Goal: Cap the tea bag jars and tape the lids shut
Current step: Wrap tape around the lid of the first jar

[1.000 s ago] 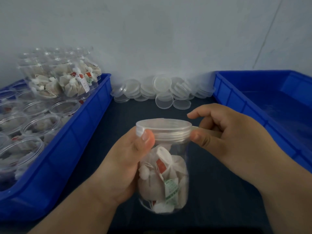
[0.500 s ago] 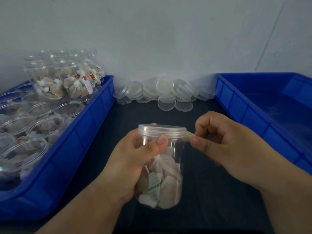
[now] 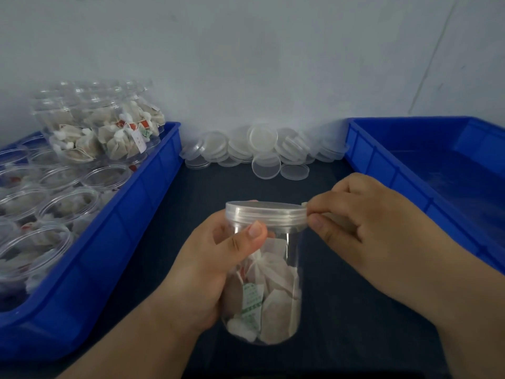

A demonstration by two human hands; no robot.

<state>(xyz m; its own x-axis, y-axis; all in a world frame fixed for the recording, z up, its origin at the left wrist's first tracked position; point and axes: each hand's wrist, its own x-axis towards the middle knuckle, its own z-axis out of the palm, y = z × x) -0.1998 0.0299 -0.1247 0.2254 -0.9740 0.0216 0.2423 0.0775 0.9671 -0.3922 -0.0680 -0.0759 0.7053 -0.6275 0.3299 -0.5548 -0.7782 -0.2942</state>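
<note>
Gripping jar [image 3: 273, 283] in left hand [image 3: 207, 269] over worktop [image 3: 341, 310], pinching tape [image 3: 304, 204] with right hand [image 3: 363, 222] at right rim of lid [image 3: 265, 213] (tape end barely visible): pull taut, turn jar slowly, press flat across the seam, avoid wrinkles.

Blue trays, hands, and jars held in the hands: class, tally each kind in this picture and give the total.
Blue trays: 2
Hands: 2
Held jar: 1
Total: 5
</note>
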